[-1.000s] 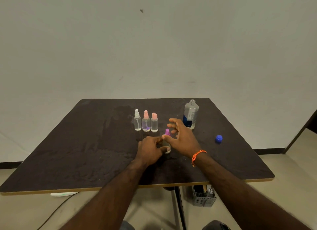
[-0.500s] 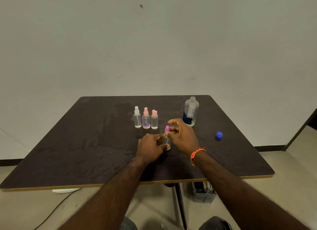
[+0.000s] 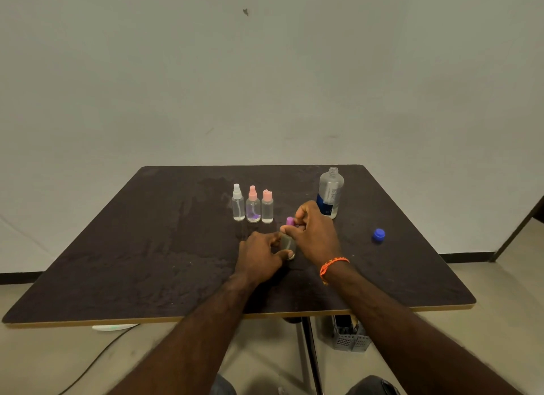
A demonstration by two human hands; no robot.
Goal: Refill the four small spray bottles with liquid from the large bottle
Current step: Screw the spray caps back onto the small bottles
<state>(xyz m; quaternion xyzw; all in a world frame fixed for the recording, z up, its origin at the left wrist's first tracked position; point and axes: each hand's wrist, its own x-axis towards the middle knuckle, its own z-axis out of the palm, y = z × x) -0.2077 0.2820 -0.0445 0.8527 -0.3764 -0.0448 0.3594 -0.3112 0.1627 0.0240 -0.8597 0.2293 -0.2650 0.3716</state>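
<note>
Purple-capped spray bottle (image 3: 288,241) stands gripped at body by left hand (image 3: 260,252); right hand (image 3: 315,232) fingers pinch its cap — over-twisting risks tipping, spilling onto worktop (image 3: 147,247).

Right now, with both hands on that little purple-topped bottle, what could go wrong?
The large bottle stands uncapped just behind the right hand; a bump could tip it and spill. The blue cap lies loose nearer the table edge and might roll off. Twisting the purple-topped spray bottle, gripped by the left hand, could slop liquid.
</note>
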